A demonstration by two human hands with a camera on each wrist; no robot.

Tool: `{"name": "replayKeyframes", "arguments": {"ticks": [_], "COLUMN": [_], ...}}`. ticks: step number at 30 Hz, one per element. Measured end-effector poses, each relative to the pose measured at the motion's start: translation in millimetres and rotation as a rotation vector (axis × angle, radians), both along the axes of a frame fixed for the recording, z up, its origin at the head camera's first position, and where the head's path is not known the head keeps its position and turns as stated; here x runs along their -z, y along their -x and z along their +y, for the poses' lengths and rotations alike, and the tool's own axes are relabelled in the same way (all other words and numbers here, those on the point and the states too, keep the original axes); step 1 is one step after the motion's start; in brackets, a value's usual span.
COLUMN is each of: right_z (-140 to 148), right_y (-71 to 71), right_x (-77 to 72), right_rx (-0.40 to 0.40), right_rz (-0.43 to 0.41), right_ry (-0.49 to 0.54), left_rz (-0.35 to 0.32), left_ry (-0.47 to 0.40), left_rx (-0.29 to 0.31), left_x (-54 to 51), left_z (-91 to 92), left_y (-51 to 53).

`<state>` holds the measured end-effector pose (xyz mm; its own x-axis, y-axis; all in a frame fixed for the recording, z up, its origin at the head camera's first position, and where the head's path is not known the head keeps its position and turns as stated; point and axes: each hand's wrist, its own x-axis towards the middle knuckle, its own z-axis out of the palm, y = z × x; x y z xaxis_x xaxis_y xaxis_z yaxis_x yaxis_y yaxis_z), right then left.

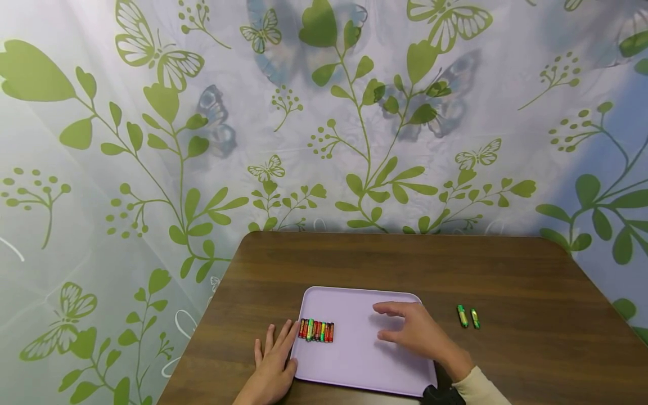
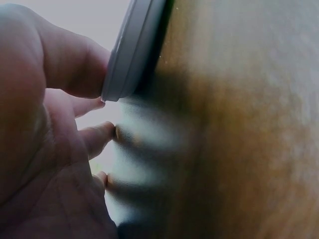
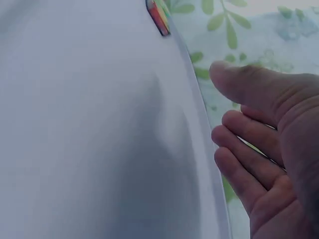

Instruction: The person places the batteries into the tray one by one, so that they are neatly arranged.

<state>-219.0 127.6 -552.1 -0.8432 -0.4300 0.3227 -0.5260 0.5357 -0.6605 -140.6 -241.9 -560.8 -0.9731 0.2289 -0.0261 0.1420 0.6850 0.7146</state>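
A pale purple tray (image 1: 354, 365) lies on the table. Near its left edge, red and green batteries (image 1: 316, 331) stand side by side in a tight row; a bit of that row shows at the top of the right wrist view. My left hand (image 1: 273, 360) rests at the tray's left side with fingers extended, its thumb against the tray rim (image 2: 132, 55) in the left wrist view. Over the tray's right part hovers my right hand (image 1: 420, 334), thumb and fingers apart, holding nothing. To its right, two green batteries (image 1: 468, 318) lie on the table.
The dark brown wooden table (image 1: 395, 259) has rounded far corners. Behind and to the left hangs a cloth (image 1: 334, 140) printed with green leaves and butterflies. Some black object (image 1: 441, 395) sits by the right wrist, over the tray's near right corner.
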Motion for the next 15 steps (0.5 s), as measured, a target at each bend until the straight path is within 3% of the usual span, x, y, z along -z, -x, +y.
{"name": "replayKeyframes", "arguments": {"ticks": [15], "right_z": [95.3], "right_y": [-5.8], "right_x": [-19.2], "right_rx": [0.174], "right_rz": [-0.009], "right_ry": [-0.098], "left_rz": [-0.001], "left_ry": [-0.008], "left_rx": [-0.001], "left_x": [-1.2], "left_z": [0.9], "left_y": [-0.7]}}
